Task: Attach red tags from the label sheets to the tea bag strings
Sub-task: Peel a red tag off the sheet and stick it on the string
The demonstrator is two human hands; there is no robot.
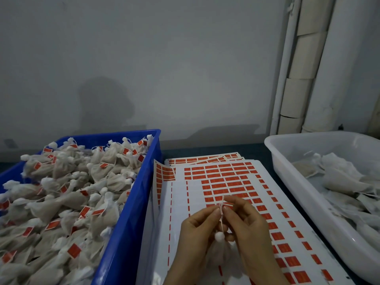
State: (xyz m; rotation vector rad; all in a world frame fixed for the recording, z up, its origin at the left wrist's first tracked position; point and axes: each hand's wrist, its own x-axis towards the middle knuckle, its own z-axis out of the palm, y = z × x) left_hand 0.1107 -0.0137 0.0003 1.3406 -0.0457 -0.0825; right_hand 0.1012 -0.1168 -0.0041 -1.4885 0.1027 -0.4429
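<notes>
A small white tea bag [221, 250] hangs between my two hands over the label sheets [236, 182]. Its knotted top [219, 236] shows just below my fingers, and its thin string [221, 210] runs upward from there. My left hand [197, 233] pinches the string from the left. My right hand [246, 225] pinches it from the right, fingertips meeting near the string's upper end. The sheets carry rows of red tags [223, 185], with several rows peeled off on the left part. Whether a tag sits on the string I cannot tell.
A blue crate [133, 202] on the left is heaped with tea bags bearing red tags. A white tub [287, 171] on the right holds untagged tea bags. More label sheets [205, 160] lie stacked behind. A grey wall and white pipes stand at the back.
</notes>
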